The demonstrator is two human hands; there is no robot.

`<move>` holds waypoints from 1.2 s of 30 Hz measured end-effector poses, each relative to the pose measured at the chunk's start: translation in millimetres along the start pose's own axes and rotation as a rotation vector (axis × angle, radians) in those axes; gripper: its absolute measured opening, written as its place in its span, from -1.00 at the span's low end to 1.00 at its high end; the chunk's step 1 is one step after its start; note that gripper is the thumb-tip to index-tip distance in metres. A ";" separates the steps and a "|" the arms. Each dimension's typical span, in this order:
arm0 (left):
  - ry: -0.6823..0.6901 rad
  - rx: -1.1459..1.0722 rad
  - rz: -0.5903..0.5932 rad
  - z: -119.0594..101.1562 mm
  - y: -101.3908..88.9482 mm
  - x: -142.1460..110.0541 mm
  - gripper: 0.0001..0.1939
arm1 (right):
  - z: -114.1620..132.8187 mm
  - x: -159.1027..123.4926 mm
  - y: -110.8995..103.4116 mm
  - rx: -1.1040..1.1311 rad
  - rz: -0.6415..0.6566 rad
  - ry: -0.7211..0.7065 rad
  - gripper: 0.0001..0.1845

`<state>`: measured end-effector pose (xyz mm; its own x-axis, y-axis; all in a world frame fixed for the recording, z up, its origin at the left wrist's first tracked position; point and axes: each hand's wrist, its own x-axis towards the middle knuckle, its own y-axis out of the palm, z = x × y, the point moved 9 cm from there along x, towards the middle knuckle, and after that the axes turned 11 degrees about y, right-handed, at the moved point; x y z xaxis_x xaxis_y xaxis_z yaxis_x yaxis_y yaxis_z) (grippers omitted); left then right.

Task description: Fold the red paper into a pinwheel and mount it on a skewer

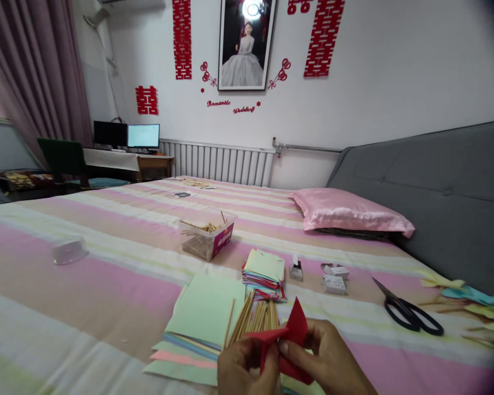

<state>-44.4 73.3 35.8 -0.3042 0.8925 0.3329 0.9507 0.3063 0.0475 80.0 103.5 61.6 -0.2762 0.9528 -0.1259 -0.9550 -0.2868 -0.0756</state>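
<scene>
Between my two hands is a piece of red paper (297, 323), bent into pointed flaps. My left hand (247, 365) pinches its left side with thumb and fingers, while my right hand (323, 351) grips the right side, the thumbs almost meeting at the middle. Just behind the hands lie several thin wooden sticks (263, 317), partly hidden by the paper. They rest beside and over a stack of large coloured paper sheets (209, 304), pale green on top. A pile of smaller coloured paper squares (267, 266) sits farther back.
A clear plastic box (208, 236) holds more sticks. Small white boxes (335, 283) and black-handled scissors (411, 315) lie to the right, near paper pieces on sticks (481, 299). A clear lid (69, 250) is at left. A pink pillow (349, 211) rests against the grey headboard (432, 186).
</scene>
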 end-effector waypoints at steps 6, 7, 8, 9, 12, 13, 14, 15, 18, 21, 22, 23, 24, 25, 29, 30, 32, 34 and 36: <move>-0.013 -0.060 0.145 6.3 7.1 0.7 -0.89 | -9.1 4.3 4.9 0.116 0.082 0.046 -0.76; -0.016 -0.057 0.150 8.2 7.2 0.6 -0.90 | -9.2 4.4 5.4 0.130 0.087 0.046 -0.77; -0.022 -0.056 0.152 10.1 7.4 0.3 -0.90 | -9.0 4.4 5.6 0.144 0.088 0.044 -0.79; -0.031 -0.059 0.152 11.5 7.5 0.1 -0.91 | -8.8 4.4 5.6 0.153 0.087 0.040 -0.81; -0.074 -0.117 0.142 12.2 8.2 0.0 -0.92 | -9.4 4.7 4.8 0.145 0.078 0.041 -0.82; -0.104 -0.156 0.146 12.2 9.6 -0.2 -0.91 | -9.4 4.9 4.9 0.142 0.086 0.043 -0.80; -0.136 -0.199 0.143 12.0 10.5 -0.5 -0.89 | -8.9 4.9 5.5 0.148 0.104 0.042 -0.77; -0.168 -0.240 0.127 12.0 10.5 -0.5 -0.88 | -7.8 4.7 7.0 0.161 0.136 0.041 -0.74; -0.209 -0.293 0.032 11.8 4.6 0.4 -0.88 | -2.7 2.8 12.3 0.211 0.247 0.027 -0.69; -0.189 -0.256 0.034 13.1 3.0 0.8 -0.89 | -3.5 2.8 12.0 0.209 0.255 0.025 -0.68; -0.176 -0.229 0.066 14.0 4.3 0.7 -0.89 | -5.8 3.7 10.5 0.194 0.231 0.029 -0.69; -0.162 -0.197 0.094 15.1 5.3 0.4 -0.88 | -8.8 5.0 8.7 0.176 0.200 0.035 -0.70; -0.149 -0.163 0.116 16.2 5.8 0.1 -0.88 | -12.0 6.2 7.2 0.160 0.173 0.042 -0.71; -0.137 -0.133 0.129 17.1 5.9 0.0 -0.88 | -14.6 7.3 5.9 0.147 0.149 0.045 -0.73; -0.138 -0.146 0.185 14.2 11.5 -0.3 -0.83 | -16.6 9.9 3.7 0.135 0.151 0.049 -0.73; -0.144 -0.172 0.196 11.4 12.6 0.1 -0.79 | -15.2 10.2 2.2 0.136 0.157 0.048 -0.72; -0.135 -0.188 0.134 4.4 4.8 3.9 -0.73 | -12.4 10.8 -4.9 0.170 0.143 0.053 -0.70; -0.103 -0.128 -0.030 -1.5 -17.5 8.8 -0.70 | -11.5 11.8 -17.1 0.244 0.089 0.071 -0.71; -0.102 -0.016 -0.211 -2.2 -44.7 10.0 -0.68 | -13.0 12.4 -31.7 0.311 0.008 0.093 -0.74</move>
<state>-89.8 67.8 39.1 -0.4998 0.8384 0.2176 0.8661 0.4849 0.1211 108.3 123.2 49.6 -0.2864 0.9333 -0.2164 -0.9441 -0.2364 0.2298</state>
